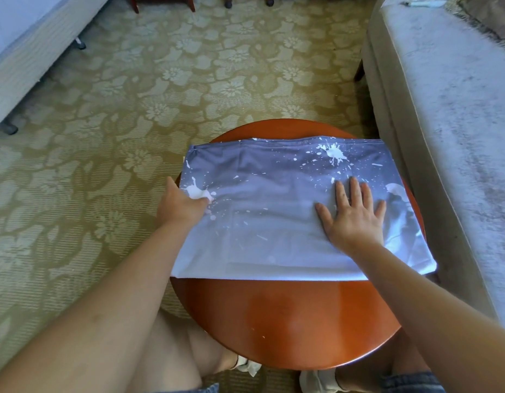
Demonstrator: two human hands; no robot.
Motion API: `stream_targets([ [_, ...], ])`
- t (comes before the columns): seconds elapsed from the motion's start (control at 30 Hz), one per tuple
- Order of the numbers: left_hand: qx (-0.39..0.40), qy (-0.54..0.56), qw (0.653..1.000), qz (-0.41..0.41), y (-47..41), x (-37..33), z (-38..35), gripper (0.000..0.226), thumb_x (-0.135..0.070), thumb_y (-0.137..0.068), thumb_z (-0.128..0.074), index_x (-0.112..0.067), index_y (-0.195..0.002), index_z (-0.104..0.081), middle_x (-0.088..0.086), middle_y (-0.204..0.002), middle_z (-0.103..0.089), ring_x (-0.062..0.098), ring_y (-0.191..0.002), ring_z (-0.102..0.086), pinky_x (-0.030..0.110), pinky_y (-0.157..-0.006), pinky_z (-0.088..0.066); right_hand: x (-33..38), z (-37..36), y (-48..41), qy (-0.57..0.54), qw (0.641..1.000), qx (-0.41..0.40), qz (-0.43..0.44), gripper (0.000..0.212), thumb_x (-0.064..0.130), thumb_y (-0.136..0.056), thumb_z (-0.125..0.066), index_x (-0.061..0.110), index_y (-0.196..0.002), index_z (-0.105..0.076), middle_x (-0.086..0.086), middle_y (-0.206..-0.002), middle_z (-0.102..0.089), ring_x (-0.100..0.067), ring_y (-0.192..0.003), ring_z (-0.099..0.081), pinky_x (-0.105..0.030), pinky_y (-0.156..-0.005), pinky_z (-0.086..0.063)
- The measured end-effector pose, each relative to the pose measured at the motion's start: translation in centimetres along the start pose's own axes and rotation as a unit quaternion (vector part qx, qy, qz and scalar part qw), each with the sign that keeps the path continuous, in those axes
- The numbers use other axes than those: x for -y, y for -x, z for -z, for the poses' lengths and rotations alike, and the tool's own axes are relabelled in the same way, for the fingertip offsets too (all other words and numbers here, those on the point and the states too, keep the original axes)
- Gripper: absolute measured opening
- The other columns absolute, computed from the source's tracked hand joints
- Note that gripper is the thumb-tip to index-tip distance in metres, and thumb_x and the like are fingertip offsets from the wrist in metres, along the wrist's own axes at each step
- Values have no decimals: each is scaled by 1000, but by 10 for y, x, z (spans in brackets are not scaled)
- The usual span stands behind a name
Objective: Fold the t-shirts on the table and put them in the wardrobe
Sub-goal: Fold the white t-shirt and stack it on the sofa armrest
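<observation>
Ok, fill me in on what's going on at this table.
A person is folding a blue-grey t-shirt with white splatter marks on a round wooden table. The left hand grips the shirt's left edge, while the right hand lies flat on its right part with fingers spread, pressing it down. The shirt is folded into a wide rectangle that overhangs the table on both sides. No wardrobe is in view.
</observation>
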State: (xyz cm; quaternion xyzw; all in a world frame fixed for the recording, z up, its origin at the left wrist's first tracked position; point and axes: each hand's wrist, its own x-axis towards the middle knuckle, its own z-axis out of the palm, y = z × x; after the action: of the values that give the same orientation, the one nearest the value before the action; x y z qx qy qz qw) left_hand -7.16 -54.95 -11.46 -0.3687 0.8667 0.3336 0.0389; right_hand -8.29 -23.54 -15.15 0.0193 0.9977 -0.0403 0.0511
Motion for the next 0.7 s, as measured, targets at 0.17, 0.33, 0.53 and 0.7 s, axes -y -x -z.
stream_targets([
  [0.17, 49, 21, 998, -23, 4, 7, 12, 89, -25, -91, -63, -21, -157, -3, 7, -150, -41, 34, -127, -48, 32, -84, -37, 1, 2, -1, 6, 1000, 16, 0, 75, 69, -93, -15, 29, -156, -7, 0, -164, 2, -23, -150, 4, -54, -116, -7],
  [0.33, 72, 68, 988, -120, 7, 19, 22, 61, -15, -100, -46, -30, -153, -21, -11, -134, -43, 19, -98, -51, 31, -77, -40, 6, 3, 0, -3, 1000, 18, -6, 75, 68, -93, -15, 28, -156, -7, -1, -164, 4, -24, -150, 5, -54, -117, -5],
  [0.53, 96, 78, 984, -132, 4, 17, 34, 17, -11, -100, -45, -19, -94, -59, 12, -118, -62, 20, -72, -50, 27, -61, -38, 8, 8, -3, -44, 999, 27, 0, 75, 69, -92, -30, 29, -154, -16, 1, -164, -2, -21, -150, 1, -53, -117, -5],
  [0.7, 142, 127, 971, -141, 14, -9, 53, 24, -18, -93, -63, -19, -117, -63, 0, -129, -56, 16, -114, -51, 25, -88, -36, -13, 18, 15, -197, 976, -85, -22, 66, 50, -87, -52, 16, -143, -46, -11, -154, -35, -29, -144, -27, -51, -117, -14],
])
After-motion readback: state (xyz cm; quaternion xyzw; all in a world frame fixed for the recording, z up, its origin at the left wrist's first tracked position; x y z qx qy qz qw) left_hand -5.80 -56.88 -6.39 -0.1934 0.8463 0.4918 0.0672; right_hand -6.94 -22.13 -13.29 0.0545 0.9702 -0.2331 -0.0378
